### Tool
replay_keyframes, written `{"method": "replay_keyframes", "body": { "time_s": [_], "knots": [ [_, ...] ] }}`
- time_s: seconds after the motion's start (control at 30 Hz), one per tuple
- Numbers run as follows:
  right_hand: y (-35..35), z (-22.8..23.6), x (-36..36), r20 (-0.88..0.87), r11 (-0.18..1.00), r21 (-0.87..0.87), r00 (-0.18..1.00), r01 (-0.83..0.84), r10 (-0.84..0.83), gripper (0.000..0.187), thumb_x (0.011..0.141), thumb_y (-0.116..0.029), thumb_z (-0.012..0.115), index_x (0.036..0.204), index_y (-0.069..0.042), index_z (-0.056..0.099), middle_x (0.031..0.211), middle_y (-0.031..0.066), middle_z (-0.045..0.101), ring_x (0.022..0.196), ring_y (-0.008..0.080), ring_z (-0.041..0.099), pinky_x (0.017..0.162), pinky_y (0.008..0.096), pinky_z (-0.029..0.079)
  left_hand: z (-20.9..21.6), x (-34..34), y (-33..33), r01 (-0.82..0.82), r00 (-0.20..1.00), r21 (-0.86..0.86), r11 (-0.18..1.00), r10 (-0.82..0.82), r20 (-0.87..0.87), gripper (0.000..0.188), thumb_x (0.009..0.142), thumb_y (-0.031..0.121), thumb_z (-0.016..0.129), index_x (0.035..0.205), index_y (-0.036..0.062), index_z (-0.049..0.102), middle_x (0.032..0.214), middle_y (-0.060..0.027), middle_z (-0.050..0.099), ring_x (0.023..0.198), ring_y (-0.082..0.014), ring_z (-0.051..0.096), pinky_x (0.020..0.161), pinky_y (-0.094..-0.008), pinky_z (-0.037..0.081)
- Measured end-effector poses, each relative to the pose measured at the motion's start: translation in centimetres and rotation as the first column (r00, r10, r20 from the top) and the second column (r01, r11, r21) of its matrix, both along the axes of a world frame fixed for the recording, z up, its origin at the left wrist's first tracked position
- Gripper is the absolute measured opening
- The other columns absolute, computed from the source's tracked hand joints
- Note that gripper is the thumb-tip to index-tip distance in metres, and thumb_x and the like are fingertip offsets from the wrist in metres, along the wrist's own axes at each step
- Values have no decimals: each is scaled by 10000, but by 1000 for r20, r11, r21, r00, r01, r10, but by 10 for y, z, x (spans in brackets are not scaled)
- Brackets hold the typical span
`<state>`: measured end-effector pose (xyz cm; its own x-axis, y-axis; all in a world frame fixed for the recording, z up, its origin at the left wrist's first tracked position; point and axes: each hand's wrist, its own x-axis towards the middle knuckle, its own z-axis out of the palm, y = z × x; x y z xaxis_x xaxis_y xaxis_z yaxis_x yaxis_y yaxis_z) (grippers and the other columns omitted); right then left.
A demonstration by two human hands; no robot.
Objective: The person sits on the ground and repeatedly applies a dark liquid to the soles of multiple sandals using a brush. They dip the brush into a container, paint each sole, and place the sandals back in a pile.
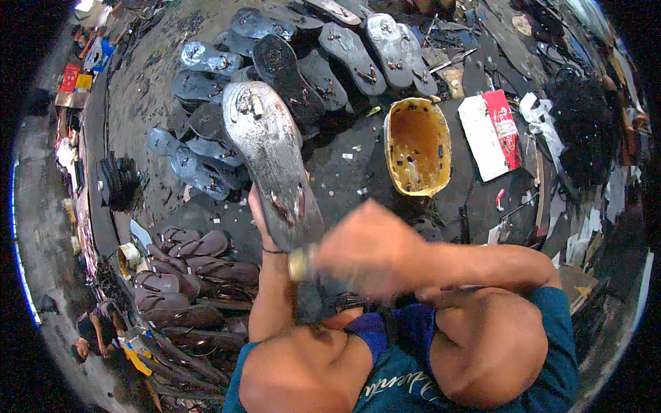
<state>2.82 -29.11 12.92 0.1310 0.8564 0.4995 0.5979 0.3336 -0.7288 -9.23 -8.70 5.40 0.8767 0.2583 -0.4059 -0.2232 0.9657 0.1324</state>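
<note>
A flip-flop sole (pixel 265 131) lies slanted before me, its far end coated white and its near end dark grey. Along its left edge shows part of my left hand (pixel 258 217), which holds it from beneath; most of those fingers are hidden. My right hand (pixel 372 248) is closed and smeared by motion over the near end. From it juts a blurred brush-like tool with a pale yellow end (pixel 298 264). To the right of the sole sits a yellow tub (pixel 447 148) with amber, glue-like stuff and dark specks inside.
Several grey coated soles (pixel 351 58) lie beyond the held one. Finished-looking brown flip-flops (pixel 206 244) are piled at the near left. A red and white carton piece (pixel 490 134) lies right of the tub, among scraps. Dark sheets (pixel 116 180) are stacked at the left.
</note>
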Motion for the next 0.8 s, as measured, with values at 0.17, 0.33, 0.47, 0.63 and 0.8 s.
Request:
{"method": "replay_keyframes", "body": {
  "time_s": [0.17,0.33,0.47,0.63,0.8],
  "knots": [
    [4,2,-1,149,998,64,988,16,-25,382,822,-253,656,1197,-182,664,1026,7,681,926,205,640,815,428,436,-11,11,-39,78,977,262,962,-22,-212,482,1054,396,401,1297,22,585,1178,-132,676,1058,-261,671,943,-392,557],
    [0,6,-4,277,994,98,957,54,-79,340,830,-258,625,1159,-199,684,999,-32,658,869,137,615,787,394,419,17,17,-11,139,964,258,956,-190,186,499,1083,403,368,1308,9,576,1187,-125,679,1056,-243,674,930,-413,554],
    [28,29,30,-44,996,-42,996,82,-83,490,755,-272,715,1223,-131,678,1090,31,681,959,178,649,824,356,358,27,13,-25,160,958,547,821,4,-287,510,1066,417,381,1296,8,582,1160,-137,690,1018,-247,687,895,-408,563],
    [-7,-22,-13,34,973,-176,987,-151,160,472,773,-275,754,1235,-209,686,1058,-42,657,950,113,618,849,381,353,19,15,39,-196,981,393,898,179,80,458,1016,319,391,1264,-7,594,1136,-172,701,962,-287,709,853,-434,591],
    [-27,-29,27,1,850,-365,913,379,-407,232,805,-266,802,1020,-183,771,975,33,684,1015,266,585,870,408,366,5,64,67,-19,910,528,849,234,-343,282,992,174,529,1241,47,570,1083,-69,698,926,-201,685,746,-335,549]
  ]
}}
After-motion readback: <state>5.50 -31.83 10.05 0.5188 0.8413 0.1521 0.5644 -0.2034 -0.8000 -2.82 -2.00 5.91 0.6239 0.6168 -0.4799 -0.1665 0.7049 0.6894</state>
